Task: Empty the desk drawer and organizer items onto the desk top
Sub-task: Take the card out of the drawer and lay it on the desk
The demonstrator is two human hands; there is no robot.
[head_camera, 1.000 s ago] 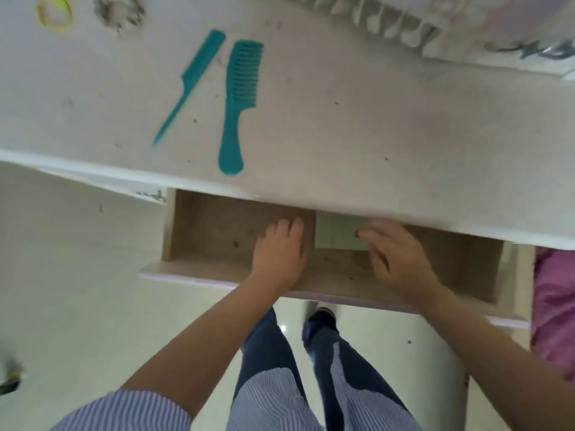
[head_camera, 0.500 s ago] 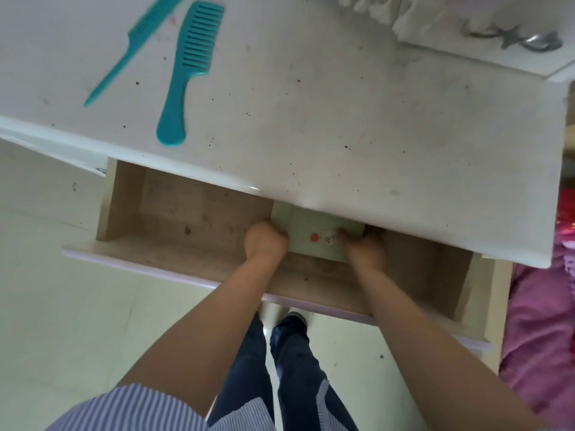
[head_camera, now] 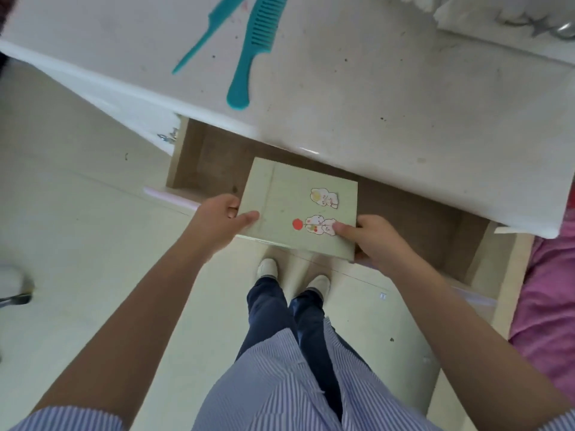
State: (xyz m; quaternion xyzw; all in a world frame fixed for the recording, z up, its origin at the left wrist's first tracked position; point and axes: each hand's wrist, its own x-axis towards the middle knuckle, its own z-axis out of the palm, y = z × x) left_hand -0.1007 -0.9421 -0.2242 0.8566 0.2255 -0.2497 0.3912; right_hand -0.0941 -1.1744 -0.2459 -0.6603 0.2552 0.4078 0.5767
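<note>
- left hand point(head_camera: 219, 223) and right hand point(head_camera: 371, 241) pinch the green notebook point(head_camera: 289, 209) above the open drawer point(head_camera: 420, 225)
- two teal combs point(head_camera: 249, 54) lie on the desk top point(head_camera: 404, 88); pink fabric point(head_camera: 550, 306) at right

pink fabric point(head_camera: 547, 306) at right; perhaps a chair base point(head_camera: 12, 287) at left.

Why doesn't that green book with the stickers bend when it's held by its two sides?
It is probably stiff: the green book stays flat over the open drawer, though the left hand and right hand pinch only its side edges. It looks thin, so likely light. Its smooth cover might slip, hence a grip on both sides.
</note>
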